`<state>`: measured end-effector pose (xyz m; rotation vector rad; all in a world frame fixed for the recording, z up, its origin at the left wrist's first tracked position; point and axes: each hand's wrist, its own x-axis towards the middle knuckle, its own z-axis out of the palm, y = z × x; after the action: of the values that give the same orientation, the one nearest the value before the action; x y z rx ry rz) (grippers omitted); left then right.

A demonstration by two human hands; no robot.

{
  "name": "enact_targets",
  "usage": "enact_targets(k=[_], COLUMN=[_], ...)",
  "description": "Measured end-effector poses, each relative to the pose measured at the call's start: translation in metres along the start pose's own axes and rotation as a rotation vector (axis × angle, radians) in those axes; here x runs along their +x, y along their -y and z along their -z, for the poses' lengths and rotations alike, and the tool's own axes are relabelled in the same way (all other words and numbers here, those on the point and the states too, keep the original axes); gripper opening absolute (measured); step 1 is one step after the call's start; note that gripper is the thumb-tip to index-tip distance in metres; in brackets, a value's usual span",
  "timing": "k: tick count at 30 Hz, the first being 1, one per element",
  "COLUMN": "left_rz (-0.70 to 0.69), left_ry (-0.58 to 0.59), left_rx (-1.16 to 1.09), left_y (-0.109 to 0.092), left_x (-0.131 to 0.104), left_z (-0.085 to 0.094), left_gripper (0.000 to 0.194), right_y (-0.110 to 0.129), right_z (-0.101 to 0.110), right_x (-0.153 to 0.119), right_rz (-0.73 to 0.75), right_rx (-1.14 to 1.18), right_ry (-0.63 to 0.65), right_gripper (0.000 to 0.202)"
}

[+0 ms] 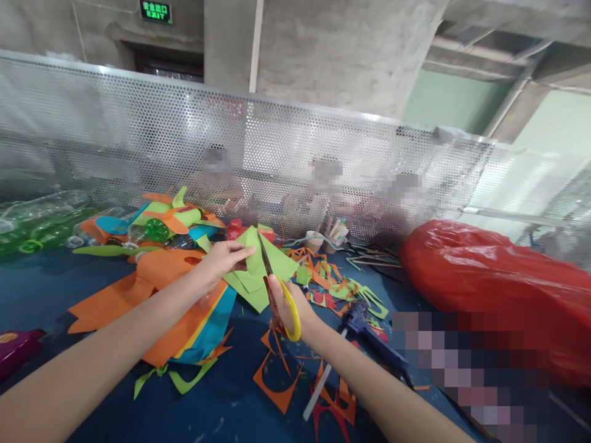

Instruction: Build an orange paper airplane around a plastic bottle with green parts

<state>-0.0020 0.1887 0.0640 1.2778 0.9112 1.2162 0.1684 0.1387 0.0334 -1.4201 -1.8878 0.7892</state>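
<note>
My left hand (226, 263) pinches the left edge of a light green sheet (258, 252) between thumb and fingers. In my right hand (286, 304) are scissors (292, 314) with yellow handles, their dark blades pointing up and lying against the sheet. More green paper lies under the sheet being held. Left of my hands, large orange paper pieces (157, 277) rest on the blue table beside blue and yellow sheets (210, 326). Orange offcuts (279, 387) with cut-out curves lie below my right hand.
A blue glue gun (369, 332) with a white stick lies at the right, beyond it a large red plastic bag (489, 277). Green bottles (46, 227) stand at the far left. Colored scraps (323, 277) and a cup (314, 241) are near the perforated metal screen (286, 147).
</note>
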Motion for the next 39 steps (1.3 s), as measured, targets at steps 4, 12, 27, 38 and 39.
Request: enact_targets(k=[4,12,27,38,39], left_rz=[0.026,0.075,0.094,0.063,0.066], left_ry=[0.004,0.063,0.071,0.197,0.185], left_rx=[0.023,0.075,0.147,-0.015,-0.002], left_y=[0.0,0.005,0.002,0.016,0.018], left_x=[-0.001,0.002,-0.029,-0.084,-0.087], left_z=[0.0,0.001,0.002,0.002,0.004], left_gripper=[0.029,0.021,0.032,0.026,0.027], right_y=[-0.005,-0.02,0.004,-0.003,-0.003], right_z=[0.01,0.032,0.026,-0.005,-0.007], right_x=[0.009,0.013,0.008,0.009,0.008], right_rz=[-0.046,-0.146,0.479,0.188,0.184], right_rx=[-0.165,-0.642,-0.044,0.372,0.372], right_ry=[-0.041,-0.12,-0.036,0.073,0.076], right_gripper=[0.052,0.027,0.014,0.03,0.03])
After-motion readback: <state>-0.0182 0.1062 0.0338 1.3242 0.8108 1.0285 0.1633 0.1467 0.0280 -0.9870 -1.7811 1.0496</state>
